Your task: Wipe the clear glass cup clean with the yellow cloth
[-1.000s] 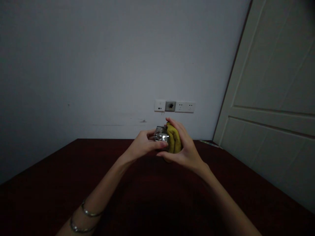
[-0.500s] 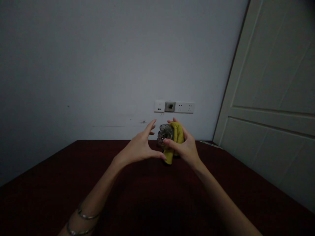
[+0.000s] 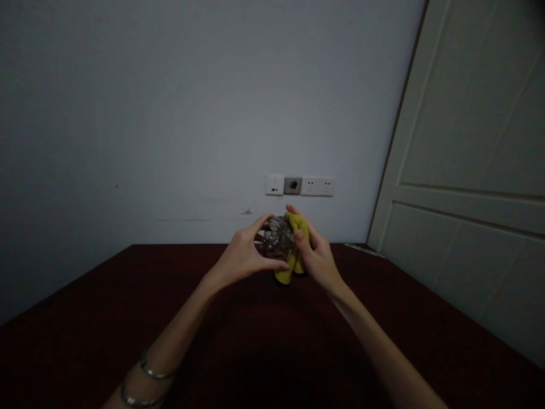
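Note:
A small faceted glass object (image 3: 277,241) is held up between both hands, above the dark red table (image 3: 128,318). My left hand (image 3: 242,255) curls round its left side, thumb under it and fingers over the top. My right hand (image 3: 314,255) presses a folded yellow cloth (image 3: 293,250) against the glass's right side, fingers closed over the cloth. The cloth's lower end hangs down below the glass. Two metal bangles (image 3: 147,380) sit on my left forearm.
A plain pale wall stands behind the table, with a row of white sockets and a grey plate (image 3: 299,186) just above the hands. A white panelled door (image 3: 468,187) fills the right side. A thin flat thing (image 3: 360,247) lies at the table's far right corner.
My left hand, which had let go and spread open half a second ago, has closed round the glass again. The right hand has turned the cloth and glass a little leftward.

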Demonstrator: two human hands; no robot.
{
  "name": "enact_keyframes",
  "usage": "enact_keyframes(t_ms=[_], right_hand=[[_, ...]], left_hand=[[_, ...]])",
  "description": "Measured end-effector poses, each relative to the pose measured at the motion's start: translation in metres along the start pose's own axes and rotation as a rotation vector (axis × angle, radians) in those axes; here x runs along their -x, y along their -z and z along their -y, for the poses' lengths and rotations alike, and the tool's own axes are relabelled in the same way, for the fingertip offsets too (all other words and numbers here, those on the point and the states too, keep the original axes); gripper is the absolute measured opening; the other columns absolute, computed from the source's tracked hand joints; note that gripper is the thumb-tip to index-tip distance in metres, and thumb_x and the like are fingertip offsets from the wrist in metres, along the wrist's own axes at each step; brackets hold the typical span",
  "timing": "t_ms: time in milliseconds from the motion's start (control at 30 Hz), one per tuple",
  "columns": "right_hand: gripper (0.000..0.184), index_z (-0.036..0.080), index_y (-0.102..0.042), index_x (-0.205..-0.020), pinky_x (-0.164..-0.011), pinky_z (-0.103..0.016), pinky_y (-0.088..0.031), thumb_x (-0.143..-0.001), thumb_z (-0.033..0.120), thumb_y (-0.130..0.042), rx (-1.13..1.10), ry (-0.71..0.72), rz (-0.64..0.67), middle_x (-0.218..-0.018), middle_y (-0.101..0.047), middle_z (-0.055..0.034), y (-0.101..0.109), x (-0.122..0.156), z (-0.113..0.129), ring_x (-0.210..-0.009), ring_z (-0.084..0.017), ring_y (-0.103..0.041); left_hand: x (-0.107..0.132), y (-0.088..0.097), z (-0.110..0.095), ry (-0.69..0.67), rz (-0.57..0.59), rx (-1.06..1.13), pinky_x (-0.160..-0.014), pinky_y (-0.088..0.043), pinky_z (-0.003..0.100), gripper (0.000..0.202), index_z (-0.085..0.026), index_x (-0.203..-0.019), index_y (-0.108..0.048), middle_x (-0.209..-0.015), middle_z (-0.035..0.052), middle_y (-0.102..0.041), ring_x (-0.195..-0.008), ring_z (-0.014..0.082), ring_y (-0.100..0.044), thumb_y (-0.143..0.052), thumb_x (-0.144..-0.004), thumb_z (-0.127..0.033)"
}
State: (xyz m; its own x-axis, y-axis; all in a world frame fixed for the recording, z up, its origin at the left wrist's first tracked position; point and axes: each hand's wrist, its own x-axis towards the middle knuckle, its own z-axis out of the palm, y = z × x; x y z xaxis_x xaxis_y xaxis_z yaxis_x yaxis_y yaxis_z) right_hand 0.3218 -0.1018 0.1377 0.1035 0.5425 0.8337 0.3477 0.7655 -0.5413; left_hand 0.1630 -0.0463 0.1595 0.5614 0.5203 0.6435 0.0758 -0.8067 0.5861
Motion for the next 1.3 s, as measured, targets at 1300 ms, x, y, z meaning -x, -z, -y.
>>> enact_keyframes(t_ms=[1300], right_hand=[[0.036, 0.030, -0.061, -0.120, -0.107, -0.047, -0.040, -0.084, 0.023, -0.060, 0.324, 0.294, -0.035, -0.133, -0.056, -0.0020, -0.003, 0.006, 0.005, -0.123, -0.021, -0.053]], left_hand=[[0.000, -0.010, 0.013, -0.196, 0.016, -0.177, -0.106, -0.039, 0.048, 0.081, -0.015, -0.140, -0.033, -0.142, 0.0154, -0.043, -0.128, 0.0296, -0.045, -0.066, -0.066, -0.014]])
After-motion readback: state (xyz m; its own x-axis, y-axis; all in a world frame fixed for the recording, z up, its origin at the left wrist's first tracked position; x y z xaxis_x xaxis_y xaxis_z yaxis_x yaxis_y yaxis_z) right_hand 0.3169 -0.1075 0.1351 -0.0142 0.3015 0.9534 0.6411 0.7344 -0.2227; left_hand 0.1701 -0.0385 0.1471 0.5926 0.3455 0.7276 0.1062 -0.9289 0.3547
